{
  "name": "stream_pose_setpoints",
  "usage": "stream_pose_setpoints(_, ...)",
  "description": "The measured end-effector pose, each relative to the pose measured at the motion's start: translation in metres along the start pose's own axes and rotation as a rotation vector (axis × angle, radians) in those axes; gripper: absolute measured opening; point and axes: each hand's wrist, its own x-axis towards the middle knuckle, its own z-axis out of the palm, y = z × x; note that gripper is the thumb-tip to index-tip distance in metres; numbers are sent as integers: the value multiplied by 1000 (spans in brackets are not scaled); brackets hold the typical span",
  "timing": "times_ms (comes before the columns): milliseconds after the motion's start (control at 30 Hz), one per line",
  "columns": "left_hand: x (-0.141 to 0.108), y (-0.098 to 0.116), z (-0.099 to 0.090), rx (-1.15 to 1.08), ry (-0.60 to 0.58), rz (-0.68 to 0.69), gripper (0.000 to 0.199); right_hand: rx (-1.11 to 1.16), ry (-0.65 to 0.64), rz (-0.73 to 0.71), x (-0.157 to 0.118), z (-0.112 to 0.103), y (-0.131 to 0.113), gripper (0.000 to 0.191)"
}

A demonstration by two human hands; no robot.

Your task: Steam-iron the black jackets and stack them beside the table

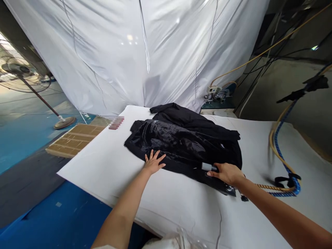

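Observation:
A black jacket lies spread on the white-covered table, its shiny plush lining facing up and one sleeve stretched out at the far side. My left hand rests flat on the jacket's near edge, fingers spread, holding nothing. Further right, my right hand is wrapped round the handle of a steam iron, whose grey front end shows past my fingers. The iron is over the jacket's near right part. Much of its dark body is hard to tell from the black cloth.
Yellow and blue hoses hang at the right and run along the table toward the iron. A blurred reddish item lies at the table's far left. Cardboard and a standing fan are on the floor. White sheeting hangs behind.

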Motion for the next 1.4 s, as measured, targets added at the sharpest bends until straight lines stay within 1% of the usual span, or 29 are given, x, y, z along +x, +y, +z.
stream_pose_setpoints(100,1,-3,0,2,-2,-13,50,-6,12,-23,4,-2,-6,69)
stream_pose_setpoints(133,0,-4,1,6,23,-19,48,-7,15,-40,5,-3,-8,69)
stream_pose_setpoints(200,-4,-4,3,23,111,-12,46,-6,19,-60,5,-3,-11,69)
stream_pose_setpoints(267,-10,-6,6,41,194,17,44,-2,20,-45,6,-2,-15,71)
stream_pose_setpoints(300,-12,-8,7,47,211,32,43,-1,21,-29,6,-2,-17,72)
stream_pose_setpoints(367,-14,-14,7,47,185,41,43,1,25,-3,8,-2,-22,72)
stream_pose_setpoints(433,-13,-21,6,40,125,19,44,2,28,-5,10,-3,-28,70)
stream_pose_setpoints(533,-5,-29,3,36,38,-12,45,1,23,-37,13,-5,-38,69)
stream_pose_setpoints(633,2,-32,0,39,-12,-28,47,8,23,-52,17,-6,-51,68)
stream_pose_setpoints(767,4,-32,-2,13,-25,-33,47,27,32,-51,25,-6,-74,68)
stream_pose_setpoints(867,4,-32,-3,-46,-12,-27,48,40,44,-55,32,-5,-94,71)
stream_pose_setpoints(967,3,-37,-3,-102,13,-21,53,57,45,-48,41,-4,-112,72)
stream_pose_setpoints(1067,0,-50,-1,-104,111,-15,55,73,53,-40,49,-5,-127,72)
stream_pose_setpoints(1167,-4,-73,-1,-46,234,-59,53,84,71,-40,56,-7,-140,70)
stream_pose_setpoints(1233,-6,-90,-4,-25,252,-84,53,85,75,-48,59,-10,-150,67)
stream_pose_setpoints(1333,-5,-118,-13,-40,257,-84,54,76,72,-55,65,-13,-166,64)
stream_pose_setpoints(1400,-3,-138,-21,-84,318,-99,53,54,70,-64,69,-15,-176,65)
